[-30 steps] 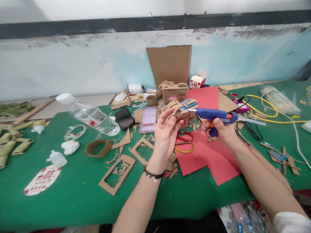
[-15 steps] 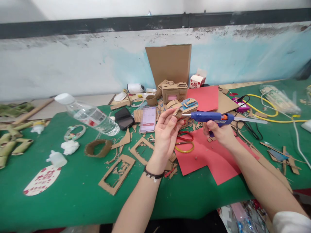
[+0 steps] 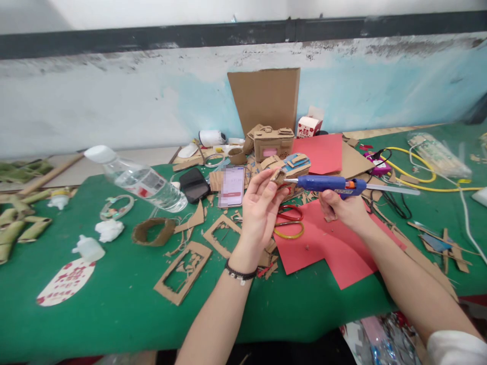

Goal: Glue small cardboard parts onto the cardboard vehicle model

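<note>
Between the thumb and fingers of my left hand [image 3: 263,200] is a small piece of cardboard [image 3: 279,176]. My right hand [image 3: 344,210] grips a blue hot glue gun [image 3: 323,184], its nozzle pointing left at the piece; whether the tip touches it I cannot tell. A clear glue stick [image 3: 393,189] juts from the back of the gun. Below my hands lie scissors with red and yellow handles [image 3: 289,231], partly over red paper [image 3: 335,253]. Just behind my hands stand a cardboard camera model [image 3: 274,144] and cardboard pieces with blue patches [image 3: 297,162].
Left of my hands are a phone with a lit screen [image 3: 232,186], a black case [image 3: 194,184], a tilted water bottle [image 3: 142,180] and a cardboard ring [image 3: 152,231]. Cut cardboard frames [image 3: 182,274] and scraps lie in front. A yellow cable [image 3: 428,177] and a purple power block [image 3: 380,166] are at right.
Almost nothing differs. The glue gun's nozzle has shifted very slightly left at the cardboard piece, and my right hand's fingers have tightened a little around the grip.
</note>
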A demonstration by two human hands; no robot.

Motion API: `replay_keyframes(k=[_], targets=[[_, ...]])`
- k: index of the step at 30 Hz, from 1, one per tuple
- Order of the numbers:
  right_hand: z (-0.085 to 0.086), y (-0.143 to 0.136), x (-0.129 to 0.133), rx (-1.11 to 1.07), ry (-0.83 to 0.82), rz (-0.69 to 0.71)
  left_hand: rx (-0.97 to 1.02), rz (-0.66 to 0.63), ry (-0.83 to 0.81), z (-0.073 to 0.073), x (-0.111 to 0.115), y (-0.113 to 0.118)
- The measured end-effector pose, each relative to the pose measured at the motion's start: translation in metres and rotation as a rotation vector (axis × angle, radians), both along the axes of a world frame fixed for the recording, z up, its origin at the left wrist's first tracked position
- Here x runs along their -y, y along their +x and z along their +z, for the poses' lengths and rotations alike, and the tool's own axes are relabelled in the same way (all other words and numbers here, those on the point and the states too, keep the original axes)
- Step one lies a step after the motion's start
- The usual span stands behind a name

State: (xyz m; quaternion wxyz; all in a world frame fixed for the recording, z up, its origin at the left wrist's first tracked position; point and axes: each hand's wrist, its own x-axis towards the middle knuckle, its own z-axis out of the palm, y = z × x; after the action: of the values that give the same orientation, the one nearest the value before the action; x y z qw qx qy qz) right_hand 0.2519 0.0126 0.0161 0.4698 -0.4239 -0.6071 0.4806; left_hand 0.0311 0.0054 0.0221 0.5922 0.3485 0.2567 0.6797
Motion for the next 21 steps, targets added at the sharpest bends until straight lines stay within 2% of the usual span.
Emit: replay_keyframes(k=[8,21], targets=[[-0.0041,0.0041,-0.0027,0.01,-0.039,0.049,0.001,0.001,-0.011,-0.0001,0.0002,-0.0001],[-0.0026,0.0037,-0.002,0.016,0.003,0.008,0.033,-0.007,-0.008,0.0008,-0.0005,0.0002]])
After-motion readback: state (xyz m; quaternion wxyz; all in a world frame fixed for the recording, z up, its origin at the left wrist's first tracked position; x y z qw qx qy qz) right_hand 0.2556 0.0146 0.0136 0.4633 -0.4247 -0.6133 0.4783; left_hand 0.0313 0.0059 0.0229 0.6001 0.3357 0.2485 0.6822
